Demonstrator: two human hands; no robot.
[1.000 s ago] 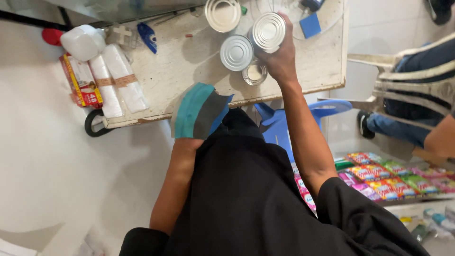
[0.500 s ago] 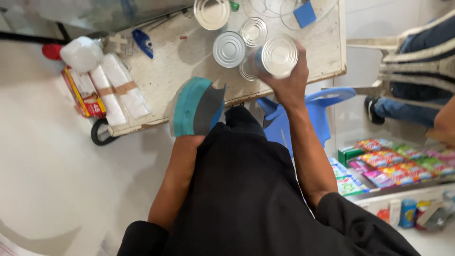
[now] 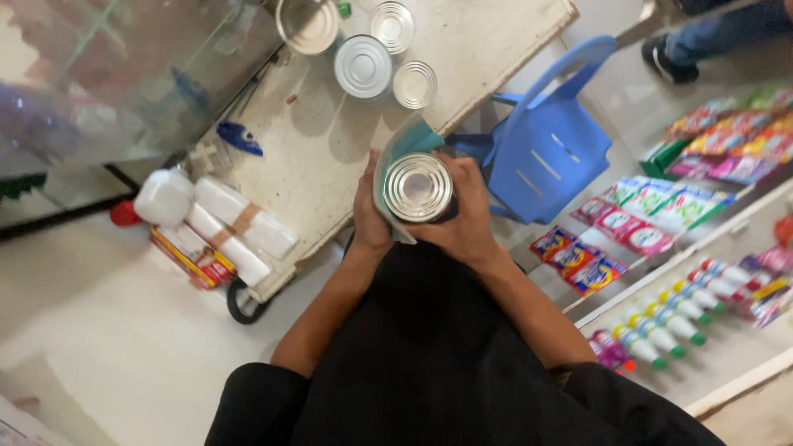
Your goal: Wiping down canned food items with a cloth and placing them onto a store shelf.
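- Head view has swung since half a second ago: I now see the pale table (image 3: 487,49) pushed toward the top, with a blue plastic chair (image 3: 549,140) beside it.
- Earlier the right hand (image 3: 467,219) held the silver can (image 3: 418,187) out over the table; now I see it drawn back close to the body, fingers wrapped round its side.
- Left hand (image 3: 369,219) has come up too, curled on a teal cloth (image 3: 396,153) pressed against the can.
- Three cans (image 3: 363,66) and a lid stay on the table.
- My view of the can's label is blocked, and the cloth's lower part is hidden.
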